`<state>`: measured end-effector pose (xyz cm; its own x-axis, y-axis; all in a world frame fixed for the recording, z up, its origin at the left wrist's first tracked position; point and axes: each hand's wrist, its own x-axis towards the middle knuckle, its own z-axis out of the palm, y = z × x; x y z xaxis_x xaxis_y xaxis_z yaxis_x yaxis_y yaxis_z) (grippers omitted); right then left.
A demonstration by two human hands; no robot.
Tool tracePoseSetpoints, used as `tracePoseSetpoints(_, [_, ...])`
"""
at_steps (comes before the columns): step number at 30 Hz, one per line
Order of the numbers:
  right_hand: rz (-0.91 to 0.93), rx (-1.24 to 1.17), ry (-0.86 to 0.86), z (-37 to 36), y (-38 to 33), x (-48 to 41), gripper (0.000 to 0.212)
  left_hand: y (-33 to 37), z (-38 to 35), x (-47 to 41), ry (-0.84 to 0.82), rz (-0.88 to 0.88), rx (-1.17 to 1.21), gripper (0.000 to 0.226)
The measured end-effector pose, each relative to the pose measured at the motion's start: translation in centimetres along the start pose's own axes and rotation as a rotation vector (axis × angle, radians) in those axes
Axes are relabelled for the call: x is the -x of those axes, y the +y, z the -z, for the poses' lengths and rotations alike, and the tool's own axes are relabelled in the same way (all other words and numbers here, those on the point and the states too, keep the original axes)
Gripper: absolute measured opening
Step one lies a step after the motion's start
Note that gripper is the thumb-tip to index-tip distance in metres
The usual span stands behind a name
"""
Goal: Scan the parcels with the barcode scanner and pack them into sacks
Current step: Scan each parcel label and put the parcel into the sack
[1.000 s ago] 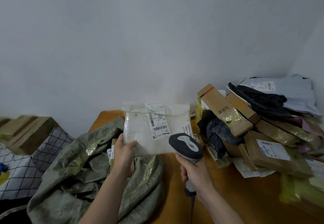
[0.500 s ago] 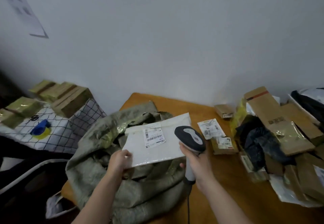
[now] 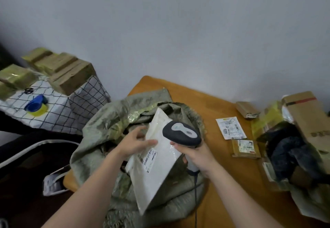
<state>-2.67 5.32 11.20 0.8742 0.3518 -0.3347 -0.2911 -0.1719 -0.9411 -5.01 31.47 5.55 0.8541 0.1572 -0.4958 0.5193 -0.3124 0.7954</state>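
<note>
A white plastic mailer parcel [image 3: 157, 170] with a barcode label lies tilted over the mouth of the grey-green woven sack [image 3: 107, 126] on the orange table. My left hand [image 3: 135, 142] holds the parcel's upper left edge, thumb on top. My right hand [image 3: 194, 154] grips the handle of the dark grey barcode scanner [image 3: 182, 134], whose head sits just above the parcel's right side. The scanner's cable hangs down below my wrist.
Loose parcels lie on the table [image 3: 217, 106] to the right: a white label sheet [image 3: 230, 127], a small brown packet [image 3: 245, 148], a small box [image 3: 247, 110] and a heap of cardboard boxes and dark bags [image 3: 300, 138]. Brown boxes [image 3: 71, 74] sit on a checked cloth at left.
The parcel has swung from facing me, label up, to a steep tilt over the sack's mouth. My left hand moved to its upper edge; the scanner hand came closer.
</note>
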Motion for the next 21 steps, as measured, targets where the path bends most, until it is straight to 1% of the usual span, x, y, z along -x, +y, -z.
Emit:
tracePoseSetpoints(1, [0.0, -0.023, 0.007, -0.4, -0.4, -0.7, 0.016, -0.2, -0.2, -0.6, -0.012, 0.02, 0.018, 0.094])
tracePoseSetpoints(3, [-0.007, -0.086, 0.038, -1.0, -0.9, -2.3, 0.02, -0.6, -0.2, -1.3, 0.01, 0.043, 0.116, 0.068])
tracePoseSetpoints(5, [-0.042, -0.157, 0.034, -1.5, -0.9, -3.9, 0.028, -1.7, 0.6, -2.0, 0.122, 0.067, 0.21, 0.046])
tracePoseSetpoints(6, [-0.061, -0.179, 0.025, -1.7, -0.7, -4.7, 0.034, -2.3, 1.2, -2.4, 0.208, 0.08, 0.202, 0.043])
tracePoseSetpoints(8, [-0.091, -0.171, 0.029, -2.2, 0.0, -5.8, 0.041, -3.3, 2.9, -2.9, 0.388, 0.123, 0.133, 0.046])
tracePoseSetpoints(11, [-0.134, -0.118, 0.038, -3.4, 1.4, -6.9, 0.045, -3.8, 5.2, -3.5, 0.606, 0.173, -0.06, 0.045])
tracePoseSetpoints(13, [-0.172, -0.101, -0.006, -4.3, 2.3, -7.2, 0.049, -3.1, 6.3, -3.5, 0.677, 0.126, -0.156, 0.039])
tracePoseSetpoints(15, [-0.178, -0.086, -0.028, -5.0, 2.8, -7.4, 0.043, -2.3, 7.0, -3.6, 0.717, 0.075, -0.223, 0.034])
tracePoseSetpoints(18, [-0.186, -0.078, -0.028, -5.3, 3.2, -7.9, 0.042, -0.7, 7.9, -3.5, 0.79, 0.112, -0.363, 0.029])
tracePoseSetpoints(21, [-0.214, -0.082, -0.01, -4.6, 3.5, -8.3, 0.051, 0.1, 8.6, -3.6, 0.822, 0.109, -0.42, 0.029])
